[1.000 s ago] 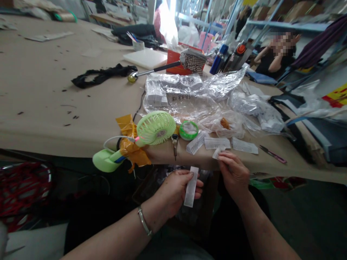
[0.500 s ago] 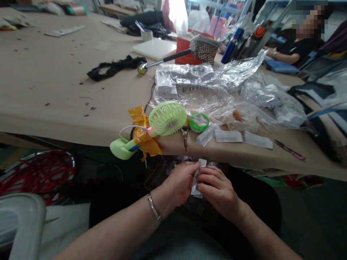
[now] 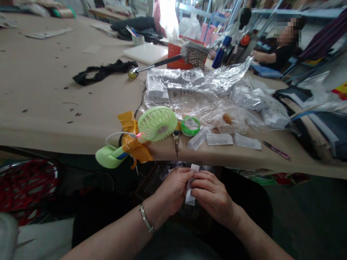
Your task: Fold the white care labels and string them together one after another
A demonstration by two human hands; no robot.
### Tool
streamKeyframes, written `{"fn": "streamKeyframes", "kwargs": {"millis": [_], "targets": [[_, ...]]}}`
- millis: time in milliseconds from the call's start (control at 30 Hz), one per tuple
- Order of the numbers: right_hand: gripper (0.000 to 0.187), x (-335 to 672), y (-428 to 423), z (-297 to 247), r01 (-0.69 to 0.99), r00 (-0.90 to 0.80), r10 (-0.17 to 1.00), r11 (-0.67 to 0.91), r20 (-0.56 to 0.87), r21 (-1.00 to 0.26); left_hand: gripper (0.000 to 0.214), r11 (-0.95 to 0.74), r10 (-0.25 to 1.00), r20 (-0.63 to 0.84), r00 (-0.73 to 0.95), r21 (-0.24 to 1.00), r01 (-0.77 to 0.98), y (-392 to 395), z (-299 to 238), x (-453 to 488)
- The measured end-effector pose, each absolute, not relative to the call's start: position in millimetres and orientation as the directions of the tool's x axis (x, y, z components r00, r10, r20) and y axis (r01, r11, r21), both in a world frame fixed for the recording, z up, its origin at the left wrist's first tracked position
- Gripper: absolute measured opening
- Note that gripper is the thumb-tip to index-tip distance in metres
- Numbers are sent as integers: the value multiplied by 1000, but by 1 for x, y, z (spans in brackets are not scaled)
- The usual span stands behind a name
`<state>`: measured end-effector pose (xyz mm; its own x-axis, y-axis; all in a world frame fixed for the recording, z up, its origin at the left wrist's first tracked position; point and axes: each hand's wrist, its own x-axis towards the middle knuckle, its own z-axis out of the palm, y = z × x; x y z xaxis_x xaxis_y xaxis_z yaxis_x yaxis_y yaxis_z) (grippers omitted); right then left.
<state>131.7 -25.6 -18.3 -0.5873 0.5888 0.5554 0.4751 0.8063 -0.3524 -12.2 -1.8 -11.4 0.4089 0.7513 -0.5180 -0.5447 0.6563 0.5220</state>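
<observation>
Below the table's front edge, my left hand (image 3: pixel 175 187) and my right hand (image 3: pixel 213 195) meet over narrow white printed labels (image 3: pixel 190 196). Both hands are closed on them, with fingertips near the upper end; how many labels there are cannot be made out. On the table edge above lie several white label stacks (image 3: pixel 219 139) in a row. To their left stand a round green tub (image 3: pixel 190 125) with white contents and a small screwdriver-like tool (image 3: pixel 176 142). Thread snips (image 3: pixel 276 150) with a purple handle lie to the right.
A green fan (image 3: pixel 157 123) is fixed to the table edge with orange tape (image 3: pixel 137 151). Clear plastic bags (image 3: pixel 195 101) with bundled labels lie behind. A dark cloth strip (image 3: pixel 104 71) and a long-handled tool (image 3: pixel 154 65) lie farther back. Another person (image 3: pixel 279 54) sits at the far right.
The view has shifted, so the table things appear farther left and slightly lower. Both hands keep hold of the labels; the strip's lower end looks more lined up than before.
</observation>
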Motion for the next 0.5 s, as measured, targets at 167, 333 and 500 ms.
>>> {"fn": "streamKeyframes", "kwargs": {"millis": [167, 333, 500], "targets": [[33, 156, -19, -12, 548, -513, 655, 747, 554, -376, 7, 720, 688, -624, 370, 526, -453, -1, -10, -13], [52, 228, 11, -16, 953, -133, 794, 268, 594, -144, 13, 778, 626, -711, 321, 535, -330, -3, -15, -14], [50, 264, 24, -31, 986, -167, 840, 142, 516, 87, 21, 802, 594, -727, 345, 503, -322, -3, -38, -15]]}}
